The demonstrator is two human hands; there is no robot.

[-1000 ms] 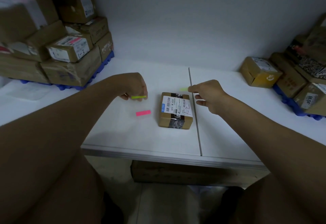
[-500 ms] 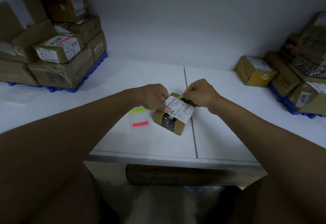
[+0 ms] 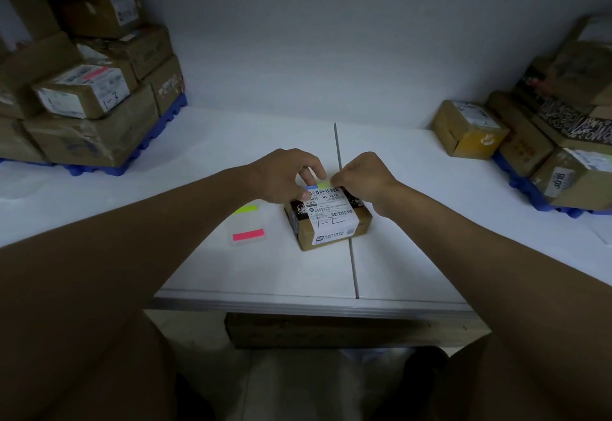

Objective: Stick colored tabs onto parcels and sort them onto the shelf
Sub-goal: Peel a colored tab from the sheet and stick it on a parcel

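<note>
Parcel (image 3: 328, 218): L hand (image 3: 281, 177) fingers grip top edge; R hand (image 3: 361, 177) fingers pinch green tab (image 3: 324, 184).

We see a white desk (image 3: 265, 142) with a thin seam (image 3: 346, 221) running front to back. Straddling that seam sits a small brown parcel (image 3: 331, 225). Just left of it lies a clear sheet (image 3: 246, 226) carrying a yellow-green tab (image 3: 245, 210) and a pink tab (image 3: 248, 235). Blue pallets (image 3: 155, 142) stacked with boxes sit at both far ends.
</note>
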